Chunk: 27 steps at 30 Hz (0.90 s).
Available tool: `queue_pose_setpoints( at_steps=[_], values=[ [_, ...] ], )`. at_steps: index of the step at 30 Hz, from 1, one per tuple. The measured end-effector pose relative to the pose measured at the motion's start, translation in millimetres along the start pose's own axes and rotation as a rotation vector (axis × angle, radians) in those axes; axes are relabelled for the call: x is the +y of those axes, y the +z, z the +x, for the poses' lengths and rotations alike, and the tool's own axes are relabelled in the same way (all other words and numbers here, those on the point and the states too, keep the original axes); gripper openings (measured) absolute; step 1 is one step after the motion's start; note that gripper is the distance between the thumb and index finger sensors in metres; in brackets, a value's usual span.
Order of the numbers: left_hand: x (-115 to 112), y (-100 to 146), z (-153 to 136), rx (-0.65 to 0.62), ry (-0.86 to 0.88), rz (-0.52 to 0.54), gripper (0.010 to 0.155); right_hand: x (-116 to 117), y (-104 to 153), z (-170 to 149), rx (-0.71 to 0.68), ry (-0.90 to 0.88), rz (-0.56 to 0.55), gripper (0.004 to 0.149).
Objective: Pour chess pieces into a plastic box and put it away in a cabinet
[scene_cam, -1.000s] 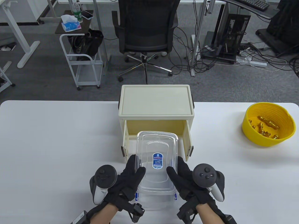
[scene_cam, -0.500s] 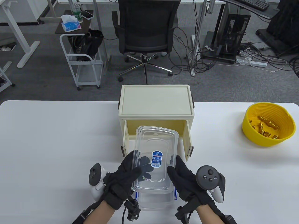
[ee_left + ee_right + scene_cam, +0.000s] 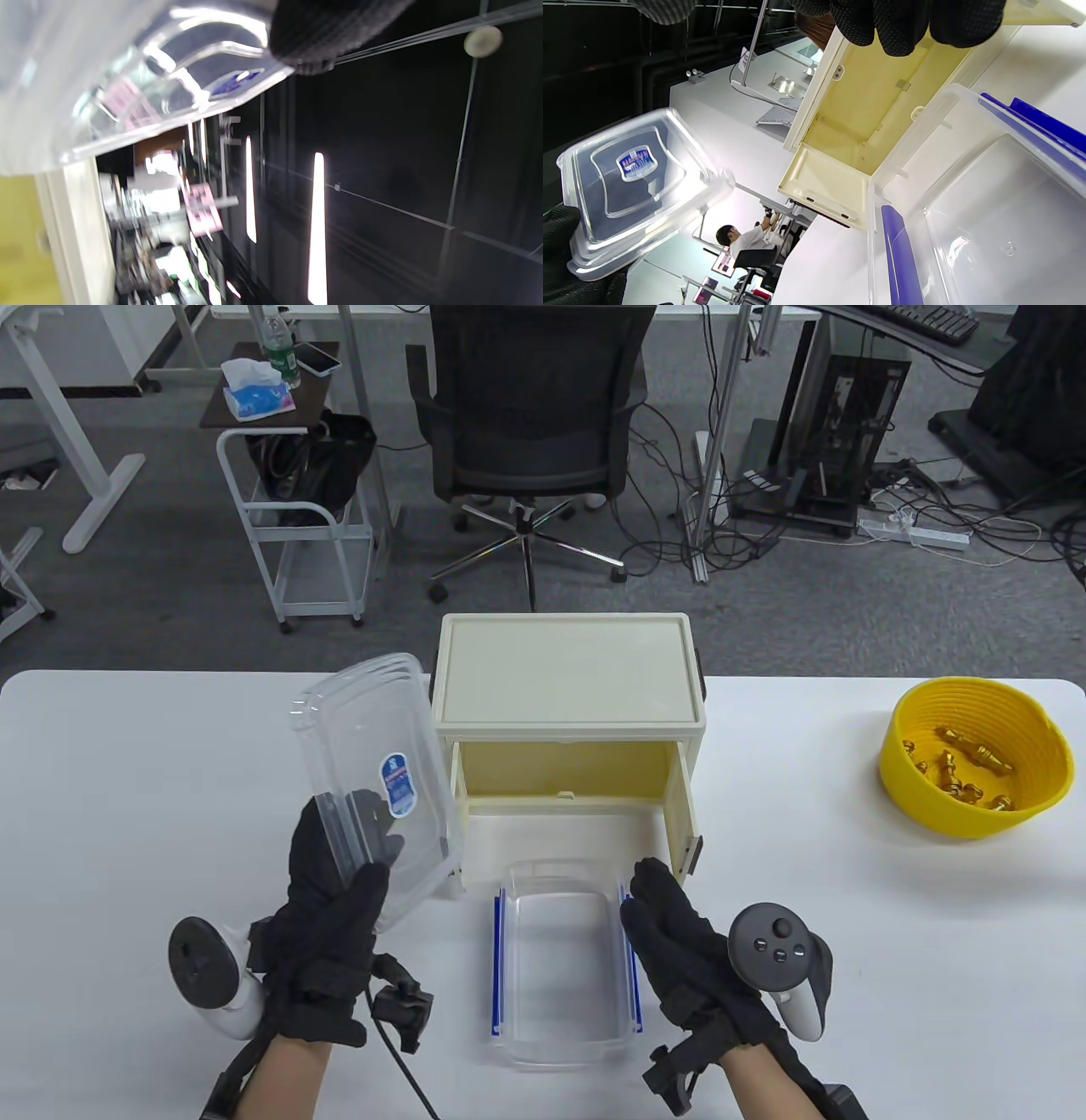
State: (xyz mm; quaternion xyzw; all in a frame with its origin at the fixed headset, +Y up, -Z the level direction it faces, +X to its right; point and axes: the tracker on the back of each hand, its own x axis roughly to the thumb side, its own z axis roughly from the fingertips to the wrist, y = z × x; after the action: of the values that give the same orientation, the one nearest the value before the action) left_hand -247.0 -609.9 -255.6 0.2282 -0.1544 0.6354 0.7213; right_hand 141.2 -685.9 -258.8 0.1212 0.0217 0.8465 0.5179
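My left hand (image 3: pixel 335 899) grips the clear lid (image 3: pixel 373 780) with its blue sticker and holds it tilted above the table, left of the cabinet; the lid also shows in the left wrist view (image 3: pixel 140 80) and the right wrist view (image 3: pixel 636 186). The clear plastic box (image 3: pixel 562 963) with blue side clips stands open and empty on the table in front of the cream cabinet (image 3: pixel 568 678), whose doors are open. My right hand (image 3: pixel 679 937) rests against the box's right side, fingers extended. The yellow bowl (image 3: pixel 976 759) with gold chess pieces (image 3: pixel 963 768) stands far right.
The cabinet's two open doors (image 3: pixel 687 814) flank the space behind the box. An office chair (image 3: pixel 530 415) and a small cart (image 3: pixel 297 500) stand beyond the table's far edge. White table surface (image 3: pixel 153 780) stretches left of the lid.
My left hand has lifted the lid off the box and carried it up and to the left. The box now stands open. My right hand has stayed at the box's right side.
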Motion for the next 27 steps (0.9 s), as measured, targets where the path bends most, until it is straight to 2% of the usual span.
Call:
queue_pose_setpoints(
  at_steps=[5, 8, 11, 16, 21, 27],
  values=[
    [24.3, -5.9, -8.6, -0.009, -0.446, 0.127, 0.070, -1.2, 0.0, 0.1, 0.002, 0.000, -0.006, 0.084],
    [31.7, -8.6, -25.6, 0.076, -0.705, 0.157, 0.070, -1.9, -0.2, -0.4, 0.003, 0.003, -0.010, 0.084],
    [34.3, -9.5, -44.9, 0.159, -0.896, 0.141, 0.070, -2.3, -0.1, -0.4, 0.004, 0.003, -0.011, 0.083],
    [34.1, -6.8, -79.9, 0.278, -1.154, 0.059, 0.070, -2.0, 0.0, -0.7, 0.005, 0.009, -0.011, 0.083],
    [31.8, 1.2, -111.9, 0.361, -1.425, -0.085, 0.070, -1.1, -0.1, -1.1, 0.004, 0.012, -0.006, 0.083],
    [22.8, 13.9, -148.0, 0.442, -1.662, -0.276, 0.070, 0.7, 0.1, -1.5, 0.012, 0.032, 0.001, 0.083]
  ],
)
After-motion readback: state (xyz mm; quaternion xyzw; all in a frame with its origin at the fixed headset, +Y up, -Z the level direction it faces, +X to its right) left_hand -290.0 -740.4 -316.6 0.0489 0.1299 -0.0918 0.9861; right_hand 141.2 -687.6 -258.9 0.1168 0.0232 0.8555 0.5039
